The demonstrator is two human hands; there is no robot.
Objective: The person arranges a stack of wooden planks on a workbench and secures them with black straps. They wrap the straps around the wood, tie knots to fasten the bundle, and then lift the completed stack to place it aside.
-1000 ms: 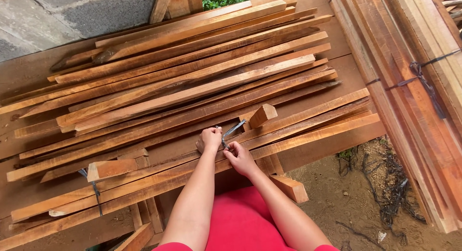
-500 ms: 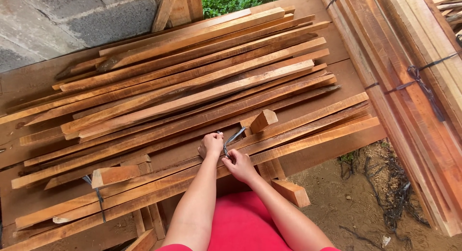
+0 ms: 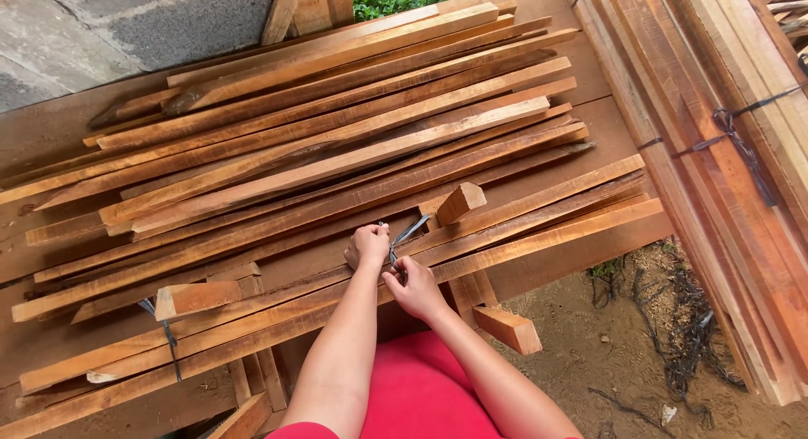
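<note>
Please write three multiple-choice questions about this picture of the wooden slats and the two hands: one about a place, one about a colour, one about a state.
1. Where is the dark strap that the hands work on?
A. around the slat bundle nearest the person
B. on the soil
C. on the grey wall

2. What colour is the garment at the bottom edge?
A. blue
B. red
C. white

3. How are the hands?
A. far apart
B. flat on the bench
C. close together, pinching the strap

Key: 1 A, the strap rises from the near bundle. 2 B, the garment is red. 3 C, left hand and right hand meet at the strap.
</note>
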